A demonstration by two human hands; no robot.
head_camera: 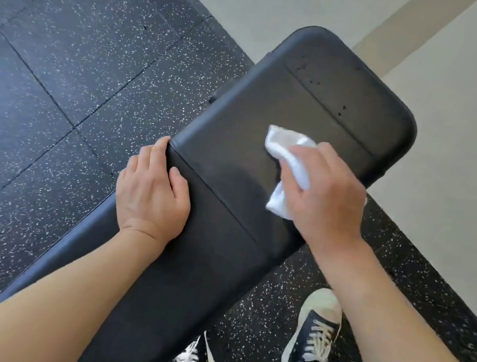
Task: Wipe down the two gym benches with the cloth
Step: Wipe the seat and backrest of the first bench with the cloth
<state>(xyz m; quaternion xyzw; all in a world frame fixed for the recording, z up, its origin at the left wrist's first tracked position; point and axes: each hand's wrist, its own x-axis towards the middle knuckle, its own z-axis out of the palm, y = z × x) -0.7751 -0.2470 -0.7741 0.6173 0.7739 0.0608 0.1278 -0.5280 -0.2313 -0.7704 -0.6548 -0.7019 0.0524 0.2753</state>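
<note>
Dark rubber floor [73, 76] flecked with white fills the left side, cut by thin tile seams. The left hand [152, 191] rests on the near left edge of the black padded bench [256, 123], fingers laid over the side and the thumb on top beside a seam in the padding; its grip is relaxed and holds nothing. The bench runs diagonally from the lower left to a rounded end at the upper right, and its lower part is cut off by the frame and partly covered by the forearms. A few small dark specks show near the far end of the surface; what they are cannot be told. The right hand [324, 196] grips a crumpled white cloth [288, 169], fingers curled round it, pressing it onto the surface past the middle seam. Below, two dark lace-up sneakers [315, 328] with white toes stand on the rubber floor; the left one is mostly hidden. A pale floor [460, 148] takes the upper right. Only one bench is in view, and no writing can be read
</note>
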